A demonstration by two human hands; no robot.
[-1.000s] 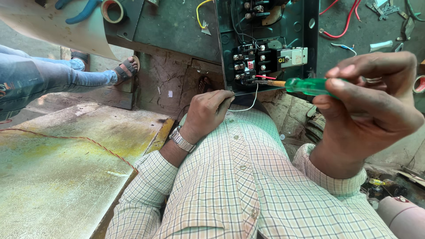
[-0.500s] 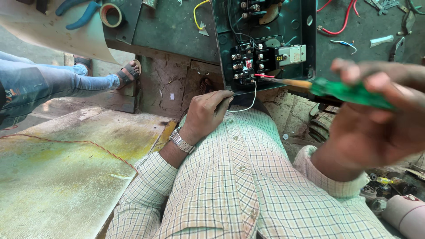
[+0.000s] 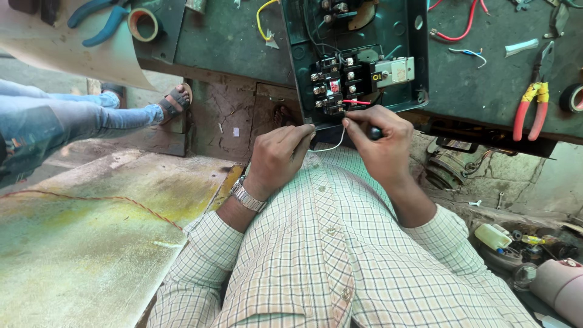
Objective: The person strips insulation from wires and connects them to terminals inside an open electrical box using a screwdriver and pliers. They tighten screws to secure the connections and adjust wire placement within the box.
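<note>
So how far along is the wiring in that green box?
Several wires already run into the black contactor inside the green box. In hand: the left hand and right hand hold a white wire at its lower edge. That wire's end looks unconnected; red-handled pliers lie unused.

We see a dark green table (image 3: 231, 42) and a box (image 3: 419, 54) of the same green, with black parts (image 3: 331, 85) inside. Our shirt (image 3: 316, 255) is pale with a fine green and orange check. The wire (image 3: 328, 147) is white, another wire (image 3: 461, 27) red, the pliers (image 3: 529, 109) red and yellow, and the other pliers (image 3: 97, 21) blue.
</note>
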